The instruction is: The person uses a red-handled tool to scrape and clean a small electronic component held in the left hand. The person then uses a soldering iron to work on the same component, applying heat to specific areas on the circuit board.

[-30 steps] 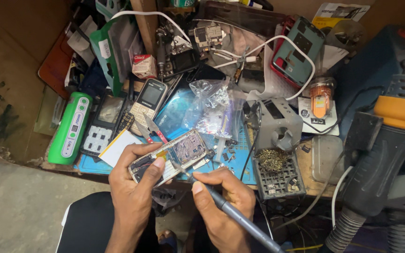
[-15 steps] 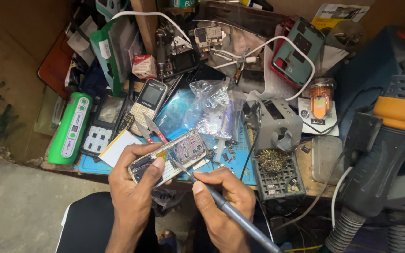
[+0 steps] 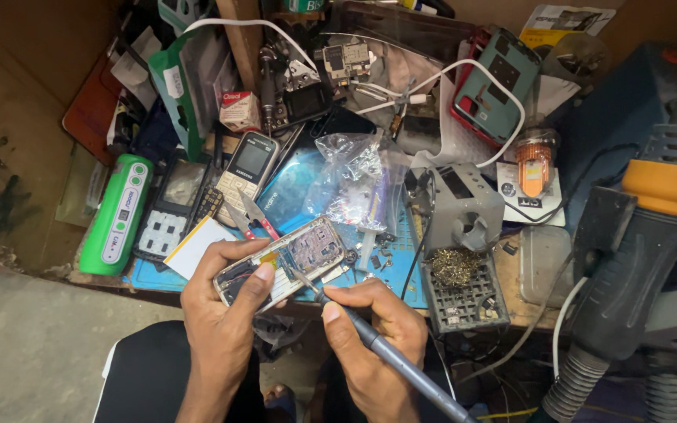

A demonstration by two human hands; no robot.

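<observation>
Gripping opened phone [image 3: 284,262] — seemingly soldering iron [image 3: 385,352].

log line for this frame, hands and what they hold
left hand: grips opened phone | right hand: holds soldering iron, tip on phone board | bench: cluttered

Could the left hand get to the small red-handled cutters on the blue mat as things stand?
Probably not right away: the left hand is gripping the opened phone. The red-handled cutters lie just beyond its fingertips with nothing over them, so the path itself looks free.
</observation>
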